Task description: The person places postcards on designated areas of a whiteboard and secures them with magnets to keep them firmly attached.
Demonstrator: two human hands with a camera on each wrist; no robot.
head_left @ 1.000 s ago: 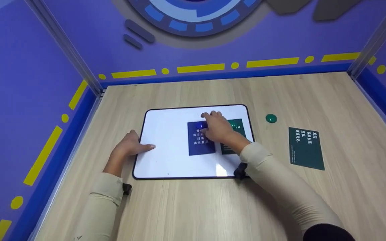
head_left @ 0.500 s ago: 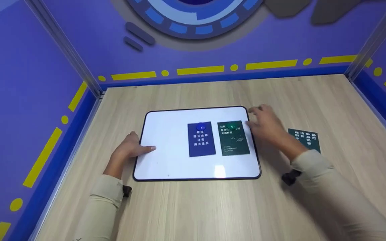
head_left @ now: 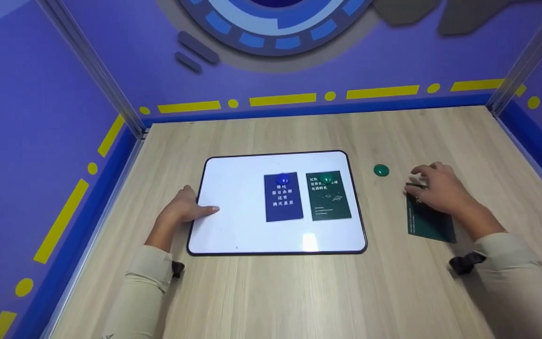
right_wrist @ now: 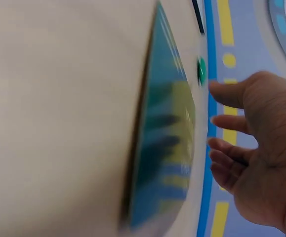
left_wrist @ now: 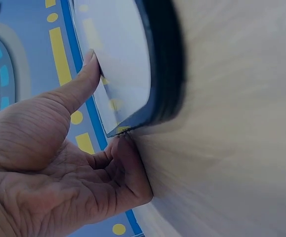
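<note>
My left hand [head_left: 179, 206] holds the left edge of a black-framed whiteboard [head_left: 233, 188], thumb on its face and fingers curled at the side, as the left wrist view shows. On the board lie a dark blue card [head_left: 283, 213] under a blue round magnet [head_left: 282, 179] and a dark green card [head_left: 330, 209] under a green magnet [head_left: 328, 178]. To the right, my right hand [head_left: 442, 190] hovers over the far end of a loose green card [head_left: 430, 227], partly hiding it. Its fingers are loosely bent and apart, with nothing between them in the right wrist view.
A loose green round magnet [head_left: 381, 170] sits on the wooden table [head_left: 271, 292] between the board and my right hand. Purple-blue panels [head_left: 271, 75] with yellow marks wall in the table's back and sides.
My right hand has left the blue magnet on the board and travelled right, past the loose green magnet, to above the loose green card. My left hand stays on the board's edge.
</note>
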